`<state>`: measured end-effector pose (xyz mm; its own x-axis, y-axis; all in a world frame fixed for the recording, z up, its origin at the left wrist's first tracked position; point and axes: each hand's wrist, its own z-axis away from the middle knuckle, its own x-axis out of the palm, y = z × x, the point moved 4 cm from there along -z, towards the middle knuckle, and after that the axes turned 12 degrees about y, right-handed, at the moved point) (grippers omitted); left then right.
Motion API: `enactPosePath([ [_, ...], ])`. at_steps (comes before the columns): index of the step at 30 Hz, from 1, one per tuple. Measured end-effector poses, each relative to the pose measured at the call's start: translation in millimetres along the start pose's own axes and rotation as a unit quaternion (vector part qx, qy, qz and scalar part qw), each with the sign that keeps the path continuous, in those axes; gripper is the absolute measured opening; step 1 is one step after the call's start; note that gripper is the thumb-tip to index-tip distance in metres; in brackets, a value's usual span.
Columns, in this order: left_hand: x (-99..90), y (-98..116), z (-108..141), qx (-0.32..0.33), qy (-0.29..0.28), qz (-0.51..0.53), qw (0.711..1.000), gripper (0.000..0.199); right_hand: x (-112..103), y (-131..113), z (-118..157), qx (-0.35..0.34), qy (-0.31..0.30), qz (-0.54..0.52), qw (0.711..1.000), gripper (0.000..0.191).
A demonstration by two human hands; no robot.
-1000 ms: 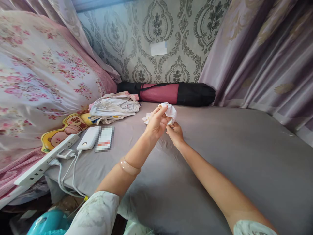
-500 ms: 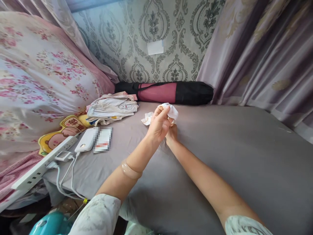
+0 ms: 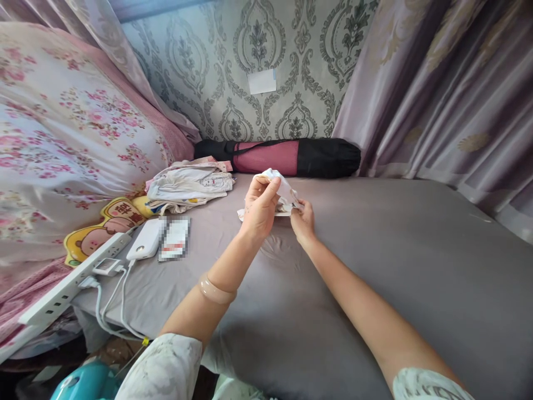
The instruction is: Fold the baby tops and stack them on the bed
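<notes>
A small white cloth with faint markings is stretched between my two hands, just above the grey bed sheet. My left hand pinches its upper edge between thumb and fingers; a pale bangle circles that forearm. Lower and to the right, my right hand grips the cloth's other side, its fingers partly hidden by the fabric. A whitish edge of fabric shows past the left hand, but I cannot tell whether it belongs to the same piece.
Folded clothes lie at the back left, in front of a black and pink rolled bag. Nearer on the left are a white power bank, a blurred packet, a power strip with cables and a yellow cushion.
My hands have moved apart, the left one slightly leftward and the right one to the right. The bunched white cloth is now more spread out between them.
</notes>
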<state>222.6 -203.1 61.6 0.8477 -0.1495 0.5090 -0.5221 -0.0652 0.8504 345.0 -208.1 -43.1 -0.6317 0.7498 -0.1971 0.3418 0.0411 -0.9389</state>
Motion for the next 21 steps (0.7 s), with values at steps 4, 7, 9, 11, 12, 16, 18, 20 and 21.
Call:
enactPosePath([
  [4,-12.0,0.6,-7.3,0.0,0.027,-0.022,0.999,0.031,-38.0,-0.5,-13.2,-0.024,0.051,-0.008,0.998,0.03],
  [7,-23.6,0.2,-17.8,-0.004,0.061,-0.02,0.998,0.034,-59.5,-17.0,-12.6,-0.048,-0.098,-0.043,0.993,0.031],
  [9,-30.5,-0.1,-25.2,-0.009,0.079,-0.026,0.997,0.036,-73.9,-29.7,-4.3,-0.021,-0.227,-0.053,0.972,0.036],
  [11,-35.1,-2.2,-30.3,-0.02,0.085,-0.036,0.995,0.037,-89.5,-40.8,5.9,0.018,-0.319,-0.04,0.947,0.04],
  [12,-36.4,-4.6,-31.5,-0.029,0.083,-0.044,0.995,0.038,-97.2,-44.9,9.7,0.041,-0.339,-0.035,0.939,0.042],
  [16,-36.9,-26.6,-28.0,-0.106,0.043,-0.091,0.989,0.039,-118.5,-50.5,12.8,0.105,-0.32,-0.05,0.94,0.05],
  [18,-37.6,-41.0,-23.7,-0.152,0.029,-0.123,0.98,0.039,-122.7,-48.0,10.8,0.096,-0.31,-0.029,0.945,0.053],
  [20,-39.5,-52.8,-20.2,-0.186,0.024,-0.147,0.971,0.037,-124.9,-44.7,8.4,0.052,-0.31,0.021,0.949,0.053],
  [21,-40.5,-57.2,-19.2,-0.196,0.021,-0.155,0.968,0.037,-126.4,-43.5,6.6,0.02,-0.302,0.052,0.952,0.051],
])
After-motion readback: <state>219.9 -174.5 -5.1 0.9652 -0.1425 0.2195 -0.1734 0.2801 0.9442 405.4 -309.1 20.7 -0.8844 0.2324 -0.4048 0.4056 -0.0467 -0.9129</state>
